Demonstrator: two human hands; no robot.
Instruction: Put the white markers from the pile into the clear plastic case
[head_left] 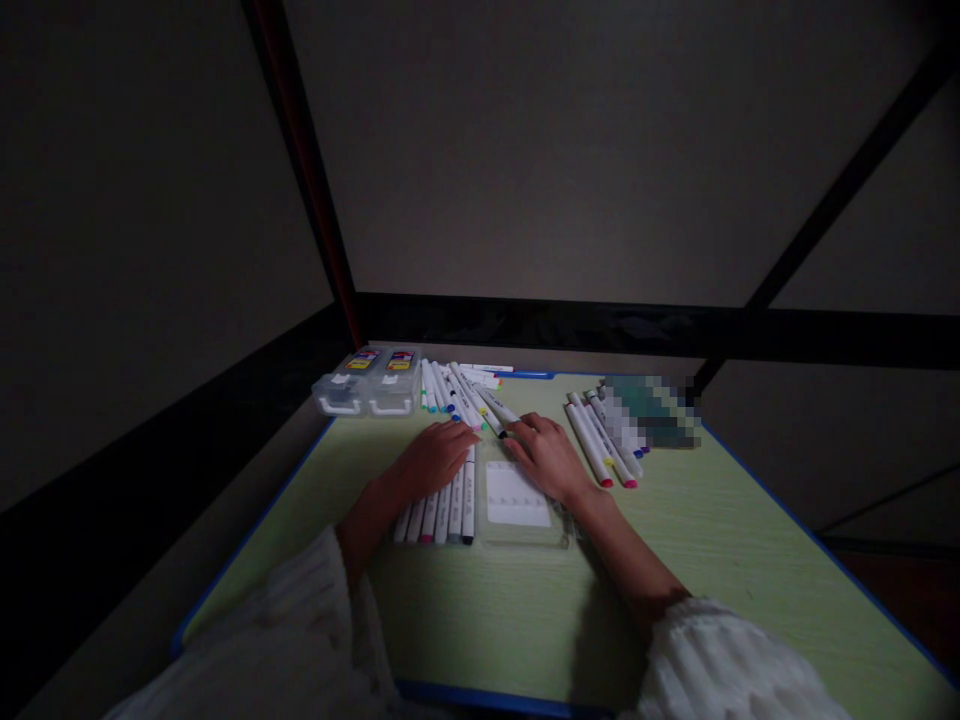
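Observation:
My left hand [437,460] lies over the upper ends of a row of white markers [442,515], its fingers stretched across them without gripping. These markers lie side by side, several with coloured or dark ends. My right hand [549,460] is above the top of an open clear plastic case [525,540] with a white label card [517,500] in it. Its thumb and fingers close at the lower end of a white marker [498,404], which slants away toward the loose pile. The exact grip is partly hidden.
Two clear cases with white handles [391,405] stand at the back left. A pile of loose markers [439,385] lies beside them. More markers [592,440] lie to the right, next to a blurred green item [649,405]. The table [465,620] has a blue edge.

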